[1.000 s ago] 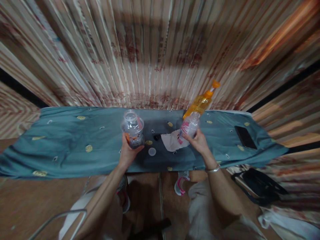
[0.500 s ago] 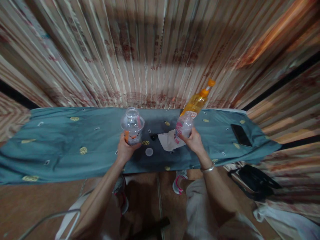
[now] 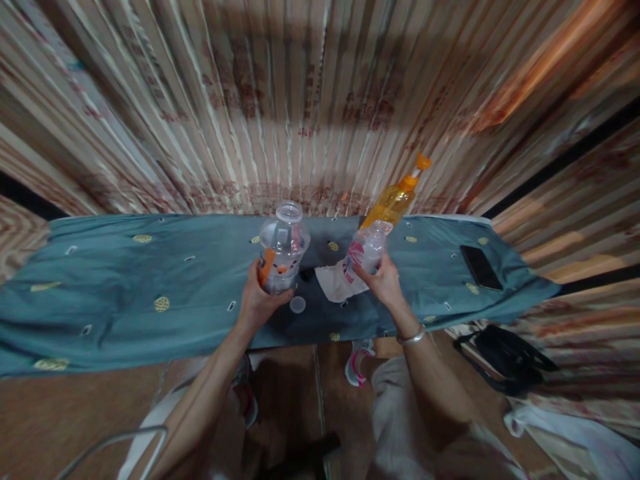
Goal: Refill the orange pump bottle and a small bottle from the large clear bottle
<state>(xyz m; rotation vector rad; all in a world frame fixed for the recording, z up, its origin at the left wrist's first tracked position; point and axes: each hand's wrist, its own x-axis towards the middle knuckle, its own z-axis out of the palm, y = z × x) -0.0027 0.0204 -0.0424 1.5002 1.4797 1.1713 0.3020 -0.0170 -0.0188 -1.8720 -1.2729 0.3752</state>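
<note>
My left hand (image 3: pixel 263 298) is wrapped round the lower part of a wide clear plastic bottle (image 3: pixel 285 243) with orange print, uncapped and nearly upright. My right hand (image 3: pixel 384 281) grips a smaller clear plastic bottle (image 3: pixel 371 245) with pink marks, its open mouth tilted to the right. Behind that one stands a pump bottle (image 3: pixel 391 203) of yellow-orange liquid, its base hidden. A white cloth (image 3: pixel 331 283) lies under the smaller bottle. Between my hands, a round translucent cap (image 3: pixel 297 305) rests on the table, with a small black object (image 3: pixel 308 274) beyond it.
The narrow table has a teal cloth (image 3: pixel 195 287) with pineapple prints. A black phone (image 3: pixel 481 267) lies at its right. Striped curtains (image 3: pixel 300 100) hang behind. A black bag (image 3: pixel 510 357) sits below on the right, and a metal bar (image 3: pixel 113 433) shows at lower left.
My left hand has moved right with the wide bottle, bringing it closer to the smaller one. My right hand and its bottle have barely shifted.
</note>
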